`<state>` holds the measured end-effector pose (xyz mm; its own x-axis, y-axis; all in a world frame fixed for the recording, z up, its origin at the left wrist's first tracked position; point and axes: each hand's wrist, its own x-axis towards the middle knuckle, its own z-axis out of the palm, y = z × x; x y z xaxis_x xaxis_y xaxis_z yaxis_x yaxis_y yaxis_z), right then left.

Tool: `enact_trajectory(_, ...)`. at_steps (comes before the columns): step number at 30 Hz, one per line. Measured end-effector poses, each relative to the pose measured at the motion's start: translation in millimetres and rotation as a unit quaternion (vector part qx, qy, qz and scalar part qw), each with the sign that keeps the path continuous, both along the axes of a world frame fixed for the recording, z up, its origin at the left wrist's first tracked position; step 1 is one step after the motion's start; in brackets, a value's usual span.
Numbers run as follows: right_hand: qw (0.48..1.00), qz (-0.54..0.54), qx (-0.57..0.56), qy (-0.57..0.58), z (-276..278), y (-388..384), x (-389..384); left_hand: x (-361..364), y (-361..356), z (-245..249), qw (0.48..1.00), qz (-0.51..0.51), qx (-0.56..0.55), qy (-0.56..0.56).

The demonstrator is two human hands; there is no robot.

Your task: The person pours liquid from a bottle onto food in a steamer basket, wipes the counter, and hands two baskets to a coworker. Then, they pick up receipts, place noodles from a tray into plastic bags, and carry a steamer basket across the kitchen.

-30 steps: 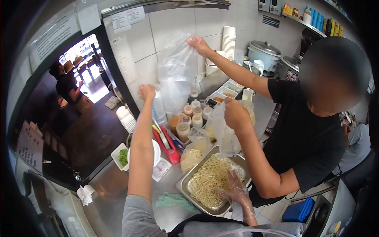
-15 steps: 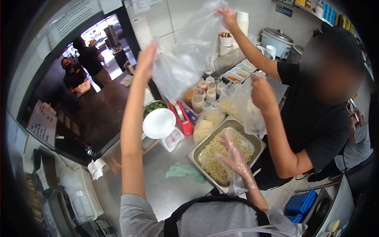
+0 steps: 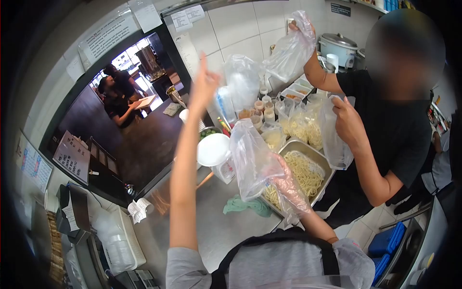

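Above the noodle tray (image 3: 302, 144), gloved right hand (image 3: 286, 185) grips a clear, crumpled bag (image 3: 250, 159); left hand (image 3: 204, 86) raised, empty.

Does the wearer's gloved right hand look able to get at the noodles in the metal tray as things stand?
Probably yes. The right hand sits just above the metal tray, whose noodles lie uncovered beside it; the clear plastic bag it grips hangs over one end only.

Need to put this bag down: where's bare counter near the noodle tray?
Bare steel counter lies between the green cloth, the white basket and your body. Crowded from the noodle tray back: scale, sauce bottles, filled bags.
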<state>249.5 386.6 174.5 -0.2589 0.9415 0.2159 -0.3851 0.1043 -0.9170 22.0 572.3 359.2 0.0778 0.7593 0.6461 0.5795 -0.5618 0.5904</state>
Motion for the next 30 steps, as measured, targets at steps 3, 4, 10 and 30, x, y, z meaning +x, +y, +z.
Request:
enact_trajectory(3, 1.0, -0.009, 0.003, -0.012, 5.4, -6.8, -2.2, -21.3, 40.1, 82.3, 0.988, 0.07, -0.118, -0.074)
enact_trajectory(4, 1.0, -0.017, 0.006, -0.022, 3.9, -9.5, -0.2, -31.7, 55.9, 97.0, 0.985, 0.084, -0.136, -0.068)
enact_trajectory(10, 0.995, -0.085, 0.036, -0.042, 2.2, -26.1, 25.8, -52.8, 109.2, 126.5, 0.961, 0.142, -0.233, -0.051)
enact_trajectory(30, 0.955, -0.252, -0.144, -0.056, -82.7, -61.9, 113.6, -84.4, 209.5, 140.2, 0.825, 0.471, -0.12, 0.288)
